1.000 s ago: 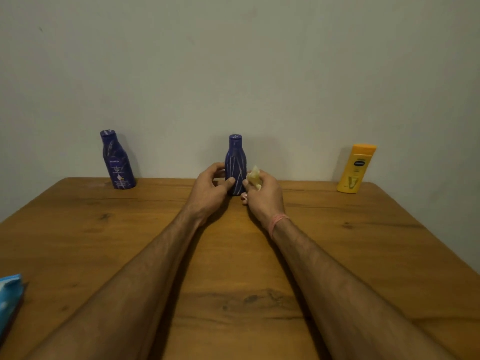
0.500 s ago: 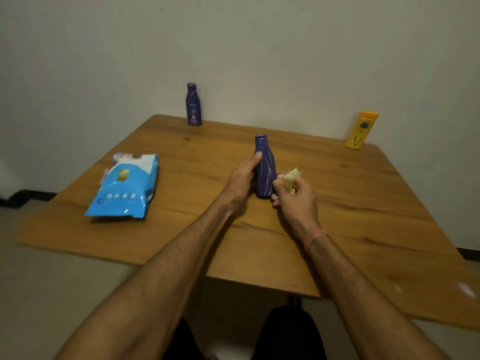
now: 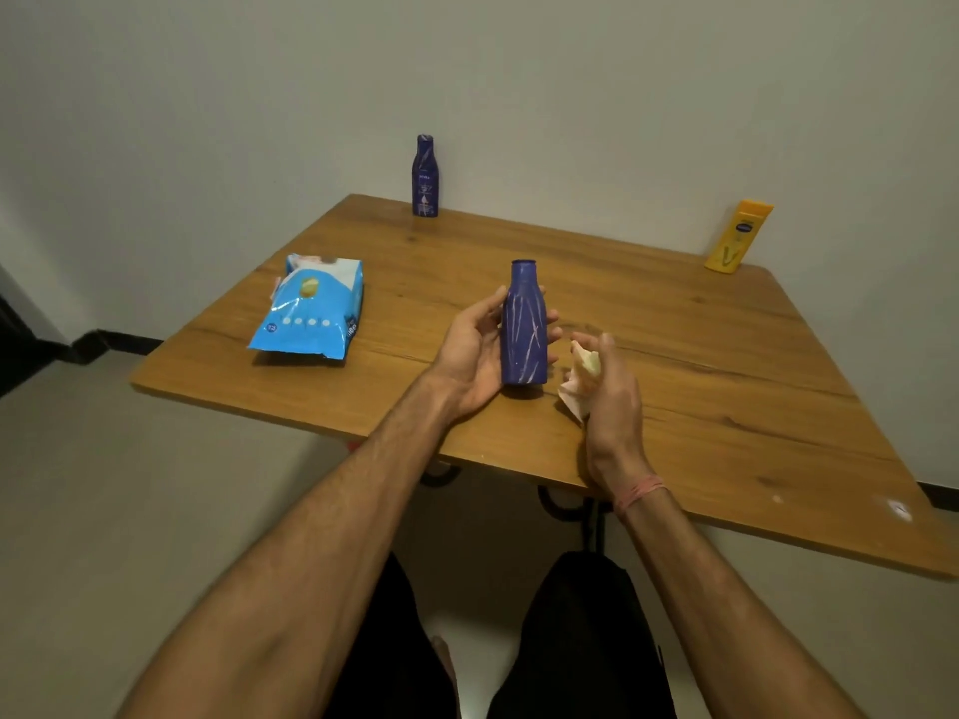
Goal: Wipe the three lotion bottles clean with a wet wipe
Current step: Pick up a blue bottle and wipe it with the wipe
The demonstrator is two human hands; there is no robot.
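A dark blue lotion bottle (image 3: pixel 524 324) streaked with pale marks is upright near the table's front edge, and my left hand (image 3: pixel 475 350) holds it from behind with fingers wrapped round its far side. Just to its right, my right hand (image 3: pixel 610 386) grips a crumpled whitish wet wipe (image 3: pixel 581 376), a small gap away from the bottle. A second dark blue bottle (image 3: pixel 425 177) stands at the back left of the wooden table (image 3: pixel 726 365) against the wall. A yellow bottle (image 3: pixel 738 236) stands at the back right corner.
A blue wet-wipe pack (image 3: pixel 311 308) lies on the table's left side. The wall runs right behind the table. My dark-trousered knees (image 3: pixel 581 640) are below the table's front edge, over a pale floor.
The streaked bottle has come from the wall toward the front edge in my left hand, and the view has pulled back and tilted down. My right hand now sits slightly apart from the bottle.
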